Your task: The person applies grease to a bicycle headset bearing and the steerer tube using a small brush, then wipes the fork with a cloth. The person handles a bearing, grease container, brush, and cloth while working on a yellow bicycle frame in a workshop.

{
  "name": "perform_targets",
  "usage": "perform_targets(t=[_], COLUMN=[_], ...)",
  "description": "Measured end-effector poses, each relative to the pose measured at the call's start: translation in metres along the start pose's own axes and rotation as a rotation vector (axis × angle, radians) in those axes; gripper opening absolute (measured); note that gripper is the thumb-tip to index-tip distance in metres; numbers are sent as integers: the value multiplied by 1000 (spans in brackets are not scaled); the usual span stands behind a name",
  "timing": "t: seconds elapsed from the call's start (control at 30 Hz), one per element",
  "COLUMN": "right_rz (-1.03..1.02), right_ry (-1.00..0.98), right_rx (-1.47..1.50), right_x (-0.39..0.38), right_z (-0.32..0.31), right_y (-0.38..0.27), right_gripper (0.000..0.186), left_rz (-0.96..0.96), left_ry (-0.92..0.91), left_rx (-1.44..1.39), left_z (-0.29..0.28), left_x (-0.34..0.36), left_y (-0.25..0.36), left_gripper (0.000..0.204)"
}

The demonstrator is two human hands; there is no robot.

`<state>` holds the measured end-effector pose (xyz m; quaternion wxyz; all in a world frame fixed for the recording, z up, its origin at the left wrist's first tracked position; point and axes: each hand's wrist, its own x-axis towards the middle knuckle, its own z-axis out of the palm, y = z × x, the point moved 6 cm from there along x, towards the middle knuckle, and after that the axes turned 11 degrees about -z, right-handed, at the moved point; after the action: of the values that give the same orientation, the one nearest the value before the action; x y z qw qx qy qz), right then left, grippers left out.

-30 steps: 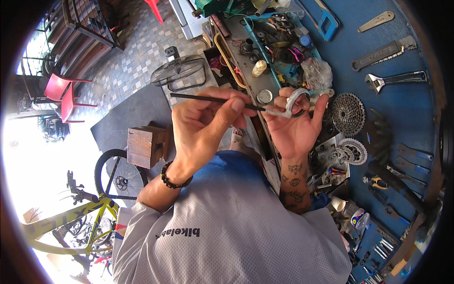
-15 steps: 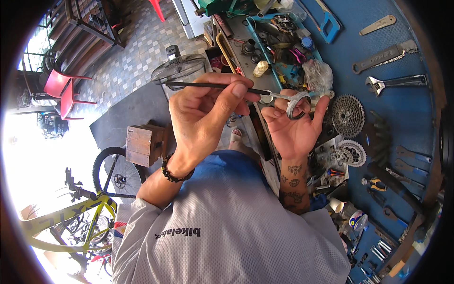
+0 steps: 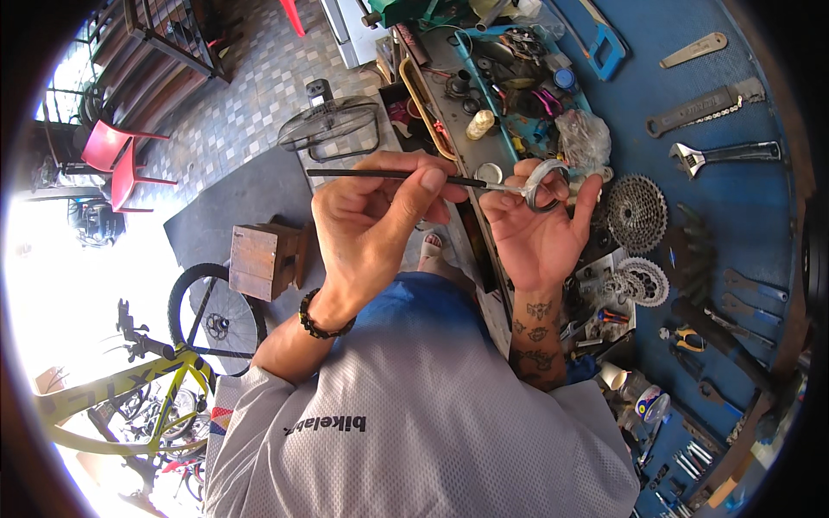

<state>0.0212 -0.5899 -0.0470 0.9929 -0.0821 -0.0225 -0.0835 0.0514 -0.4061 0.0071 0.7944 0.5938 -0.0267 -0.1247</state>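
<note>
My left hand pinches a thin brush with a dark handle and a pale metal ferrule. Its tip meets the near side of a small ring, which looks like a bearing smeared with whitish-grey grease. Palm up, my right hand holds this ring on its curled fingers, with the thumb spread out to the right. Fingers and grease cover part of the ring. Below the hands, on the bench edge, stands a small round open tin with pale contents.
A blue workbench mat carries an adjustable wrench, a chain whip, a hacksaw and a cassette. A teal tray holds jumbled parts. On the left are a fan, a wooden box and a yellow bike frame.
The brush now lies at a flatter angle, its back end lower in the picture. My left hand has dropped slightly, and the ring has turned a little in my right fingers.
</note>
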Motion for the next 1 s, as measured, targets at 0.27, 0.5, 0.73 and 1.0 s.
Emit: perform_targets(t=[0.27,0.5,0.73,1.0], right_rz=[-16,-39,-83,-229], right_ry=[-102,-198,-210,-259], right_rx=[4,-42,-197,-604], right_x=[-2,-5,-11,-13], right_z=[-1,-8,-12,-7], right_y=[-2,-4,-8,-10], right_gripper=[66,72,72,74], left_rz=[7,41,97,163], left_ry=[36,89,94,75], left_rx=[24,49,115,16], left_z=[-3,-4,-3,-7], left_x=[-4,-5,-7,-4], left_y=[-4,-7,-7,13], left_gripper=[15,15,16,17])
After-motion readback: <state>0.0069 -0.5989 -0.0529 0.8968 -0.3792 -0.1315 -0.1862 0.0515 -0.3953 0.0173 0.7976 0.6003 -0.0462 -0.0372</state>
